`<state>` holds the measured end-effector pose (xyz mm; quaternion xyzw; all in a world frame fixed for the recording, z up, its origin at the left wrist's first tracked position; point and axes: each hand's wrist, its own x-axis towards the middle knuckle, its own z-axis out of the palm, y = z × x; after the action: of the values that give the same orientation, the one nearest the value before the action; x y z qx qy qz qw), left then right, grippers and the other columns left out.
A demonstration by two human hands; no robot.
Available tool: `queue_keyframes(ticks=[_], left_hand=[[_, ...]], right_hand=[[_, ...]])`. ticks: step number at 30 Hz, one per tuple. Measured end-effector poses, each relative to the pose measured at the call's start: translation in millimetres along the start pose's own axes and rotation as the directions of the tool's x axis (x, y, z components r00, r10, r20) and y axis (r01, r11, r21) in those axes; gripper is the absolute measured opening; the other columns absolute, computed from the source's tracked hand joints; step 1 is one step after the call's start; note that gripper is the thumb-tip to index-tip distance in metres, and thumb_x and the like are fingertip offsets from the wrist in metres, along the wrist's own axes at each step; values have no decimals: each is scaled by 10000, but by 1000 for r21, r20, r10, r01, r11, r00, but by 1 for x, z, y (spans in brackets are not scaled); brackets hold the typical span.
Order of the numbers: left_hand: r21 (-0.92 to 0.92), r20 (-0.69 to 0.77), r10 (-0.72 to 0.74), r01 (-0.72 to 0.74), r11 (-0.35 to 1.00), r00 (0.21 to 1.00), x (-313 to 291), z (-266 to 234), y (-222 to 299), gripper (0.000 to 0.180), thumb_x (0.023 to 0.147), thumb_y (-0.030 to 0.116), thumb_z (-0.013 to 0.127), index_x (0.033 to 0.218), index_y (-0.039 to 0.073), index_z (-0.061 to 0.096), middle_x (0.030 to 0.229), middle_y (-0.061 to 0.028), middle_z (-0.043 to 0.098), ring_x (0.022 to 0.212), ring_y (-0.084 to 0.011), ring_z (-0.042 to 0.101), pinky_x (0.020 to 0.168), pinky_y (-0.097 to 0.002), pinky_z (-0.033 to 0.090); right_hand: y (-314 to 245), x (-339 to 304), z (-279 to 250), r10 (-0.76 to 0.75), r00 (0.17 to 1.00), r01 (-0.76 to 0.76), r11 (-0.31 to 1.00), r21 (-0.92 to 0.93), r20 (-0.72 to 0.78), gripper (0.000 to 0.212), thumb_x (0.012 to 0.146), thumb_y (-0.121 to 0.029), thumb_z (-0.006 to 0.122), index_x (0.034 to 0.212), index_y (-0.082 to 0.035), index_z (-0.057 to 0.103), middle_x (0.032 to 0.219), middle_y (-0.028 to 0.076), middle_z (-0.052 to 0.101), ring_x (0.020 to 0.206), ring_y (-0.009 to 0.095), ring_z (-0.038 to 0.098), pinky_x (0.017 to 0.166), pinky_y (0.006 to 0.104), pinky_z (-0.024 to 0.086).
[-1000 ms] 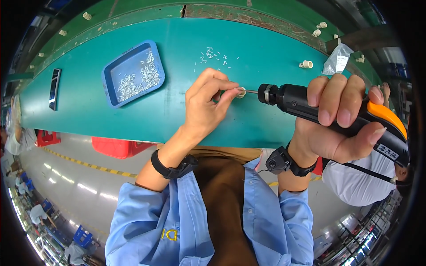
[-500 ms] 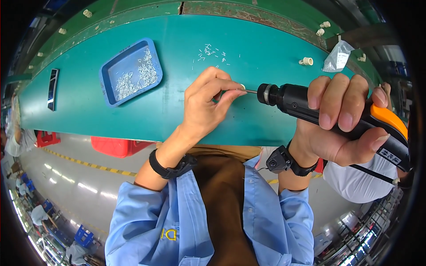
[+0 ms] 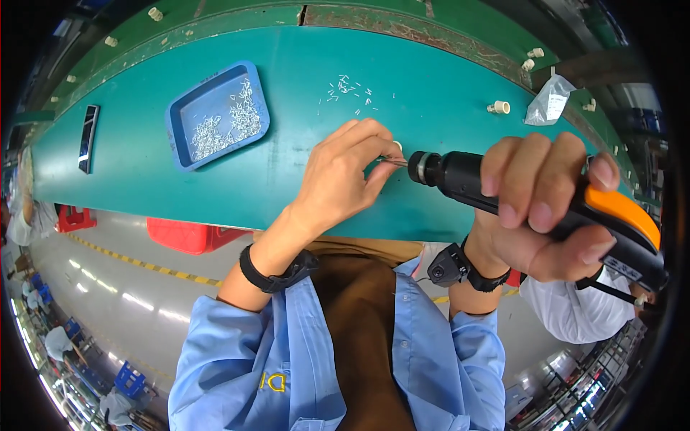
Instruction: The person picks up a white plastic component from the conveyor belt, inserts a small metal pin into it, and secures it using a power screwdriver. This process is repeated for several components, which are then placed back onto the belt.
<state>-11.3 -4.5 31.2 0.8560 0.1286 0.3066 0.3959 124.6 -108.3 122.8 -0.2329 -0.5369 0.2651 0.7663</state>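
Observation:
My right hand is wrapped round a black electric screwdriver with an orange lever, its nose pointing left. The thin metal bit reaches the pinched thumb and forefinger of my left hand. Whatever those fingertips hold is too small and covered to make out. Just behind them shows a small cream-coloured piece, partly hidden. Beyond my left hand, several small silvery pins lie loose on the green table.
A blue tray with a heap of similar pins sits at the left, and a phone lies farther left. At the far right are a cream cylindrical fitting and a clear plastic bag. Red stools stand below the table edge.
The screwdriver has come left and slightly down, so its nose is closer to my left fingertips. My left hand has shifted a little right and down. The whole view has tilted slightly.

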Motion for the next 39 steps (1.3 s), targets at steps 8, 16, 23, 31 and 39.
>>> queue_keyframes(ticks=[8, 16, 23, 31, 39], left_hand=[[-135, -120, -310, 294, 946, 943, -14, 10, -6, 160, 685, -53, 708, 789, 13, 606, 948, -76, 616, 795, -192, 597, 621, -264, 499], [-115, -243, -108, 82, 990, 964, -13, 34, -13, 178, 676, -31, 728, 724, 9, 561, 1042, -108, 643, 803, -233, 624, 654, -303, 508], [-205, -264, -184, 132, 970, 947, -19, 42, -12, 186, 692, -55, 704, 689, 5, 528, 916, -108, 678, 817, -244, 636, 671, -310, 517], [-135, -236, -183, 155, 979, 954, -17, 36, -6, 191, 690, -60, 704, 683, 4, 525, 931, -109, 676, 830, -247, 638, 690, -318, 520], [-94, -244, -143, 124, 988, 959, -17, 36, -6, 205, 678, -56, 712, 689, 5, 516, 925, -106, 675, 825, -272, 631, 706, -333, 521]], right_hand=[[-26, 7, -11, -59, 995, 54, 996, -66, -75, 418, 870, -385, 537, 1152, -79, 495, 741, -22, 485, 583, 103, 464, 575, 284, 370], [9, -6, -12, -5, 999, -2, 984, -176, -38, 423, 877, -381, 507, 1149, -59, 478, 730, 11, 481, 534, 122, 443, 523, 313, 384], [20, -11, 2, 103, 969, -166, 945, -281, -225, 415, 882, -358, 498, 1154, -49, 448, 687, 27, 468, 511, 137, 446, 507, 322, 396], [19, -13, 0, 159, 942, -254, 913, -320, -295, 371, 873, -297, 520, 1134, -43, 450, 670, 33, 466, 502, 137, 446, 502, 315, 396], [20, -11, -2, 173, 939, -272, 903, -332, -298, 320, 861, -225, 547, 1105, -36, 460, 655, 39, 463, 489, 135, 442, 491, 305, 391]])
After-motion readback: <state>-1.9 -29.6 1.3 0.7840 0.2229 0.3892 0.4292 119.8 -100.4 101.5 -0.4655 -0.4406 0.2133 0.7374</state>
